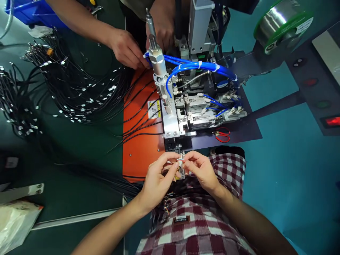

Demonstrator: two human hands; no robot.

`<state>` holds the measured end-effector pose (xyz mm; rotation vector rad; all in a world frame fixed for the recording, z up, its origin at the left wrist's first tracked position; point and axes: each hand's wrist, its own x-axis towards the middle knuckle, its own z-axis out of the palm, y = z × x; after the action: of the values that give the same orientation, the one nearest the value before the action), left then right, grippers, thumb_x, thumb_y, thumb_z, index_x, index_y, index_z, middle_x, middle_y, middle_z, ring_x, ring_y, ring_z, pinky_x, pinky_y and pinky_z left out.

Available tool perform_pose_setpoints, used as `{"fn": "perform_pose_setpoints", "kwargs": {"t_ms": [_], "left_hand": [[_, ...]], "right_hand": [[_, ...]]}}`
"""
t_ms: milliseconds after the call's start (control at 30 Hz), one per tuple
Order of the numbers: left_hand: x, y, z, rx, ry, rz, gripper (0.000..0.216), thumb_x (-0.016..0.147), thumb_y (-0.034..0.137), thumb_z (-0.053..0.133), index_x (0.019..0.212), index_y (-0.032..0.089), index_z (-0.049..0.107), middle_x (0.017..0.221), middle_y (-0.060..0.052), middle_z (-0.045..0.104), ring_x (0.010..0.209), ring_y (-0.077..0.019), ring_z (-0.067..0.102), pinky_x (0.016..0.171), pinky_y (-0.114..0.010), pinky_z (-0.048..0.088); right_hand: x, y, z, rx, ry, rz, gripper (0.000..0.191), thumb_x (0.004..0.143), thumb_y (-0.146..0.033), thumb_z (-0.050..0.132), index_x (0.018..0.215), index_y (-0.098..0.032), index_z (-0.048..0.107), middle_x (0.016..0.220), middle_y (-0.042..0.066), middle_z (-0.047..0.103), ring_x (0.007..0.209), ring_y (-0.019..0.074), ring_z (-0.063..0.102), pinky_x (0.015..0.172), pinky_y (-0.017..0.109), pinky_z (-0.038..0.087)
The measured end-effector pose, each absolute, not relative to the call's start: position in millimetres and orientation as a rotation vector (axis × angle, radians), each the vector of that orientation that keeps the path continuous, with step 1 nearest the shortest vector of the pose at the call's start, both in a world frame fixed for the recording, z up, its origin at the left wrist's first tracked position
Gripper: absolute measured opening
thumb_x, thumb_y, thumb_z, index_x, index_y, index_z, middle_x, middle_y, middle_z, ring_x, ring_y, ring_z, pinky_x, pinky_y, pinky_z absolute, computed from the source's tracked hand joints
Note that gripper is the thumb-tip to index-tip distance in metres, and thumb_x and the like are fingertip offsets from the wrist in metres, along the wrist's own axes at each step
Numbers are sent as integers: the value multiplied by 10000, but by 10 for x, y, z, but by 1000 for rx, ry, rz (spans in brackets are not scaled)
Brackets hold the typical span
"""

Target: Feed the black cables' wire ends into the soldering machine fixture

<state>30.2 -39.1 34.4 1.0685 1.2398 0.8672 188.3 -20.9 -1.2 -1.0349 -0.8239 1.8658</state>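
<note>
The person's left hand (156, 179) and right hand (203, 173) meet fingertip to fingertip above the red-and-white checked cloth on the lap, and each grip is a pinch, thumb and forefinger pressed on a thin reddish wire (181, 159). The wire lies between them, just in front of the near edge of a silver metal fixture (171, 124) with blue air tubes (202, 65); its finer details are too small to tell. Left of the fixture, a flat orange panel (140, 156) carries several thin black cables (143, 134) leading to its edge. A pair of red-handled scissors (224, 136) lies beside the fixture on the right. A heap of black cables with silver connector ends (85, 99) spreads over the dark green tabletop (87, 194). Another person's hand (129, 49) reaches to the panel's far end.
</note>
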Motion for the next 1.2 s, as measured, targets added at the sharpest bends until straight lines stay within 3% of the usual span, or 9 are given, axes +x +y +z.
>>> {"fn": "perform_pose_setpoints", "kwargs": {"t_ms": [200,533,800,1000,1200], "left_hand": [[310,-386,337,1075,1252,886,150,895,269,570,1030,206,591,837,-11,634,689,-124,642,662,-250,554],[309,-409,326,1164,1298,919,117,893,241,568,998,202,599,807,0,624,703,-117,604,655,-223,500],[316,-454,308,1230,1337,960,131,879,229,579,1002,201,613,811,-6,624,694,-125,591,635,-226,489],[313,-457,310,1244,1329,959,119,878,209,577,990,211,614,809,3,627,700,-115,597,636,-207,491],[292,-480,295,1446,1352,968,140,867,164,577,996,197,620,843,-14,637,731,-121,605,669,-215,501]], "right_hand": [[1877,-196,9,-1005,-790,1849,202,788,-341,725,790,-167,622,604,-39,562,519,73,485,529,205,396],[1859,-225,56,-1022,-689,1959,239,749,-329,758,760,-163,586,547,-68,513,432,47,420,434,181,340],[1877,-241,106,-974,-568,2103,229,761,-330,745,790,-156,598,575,-62,493,416,29,349,376,166,227],[1889,-213,102,-957,-569,2128,234,764,-339,734,746,-150,597,589,-46,513,432,29,352,389,166,232],[2013,-108,248,-1174,-954,1991,253,727,-368,758,742,-153,625,543,-57,504,415,50,398,401,191,296]]}}
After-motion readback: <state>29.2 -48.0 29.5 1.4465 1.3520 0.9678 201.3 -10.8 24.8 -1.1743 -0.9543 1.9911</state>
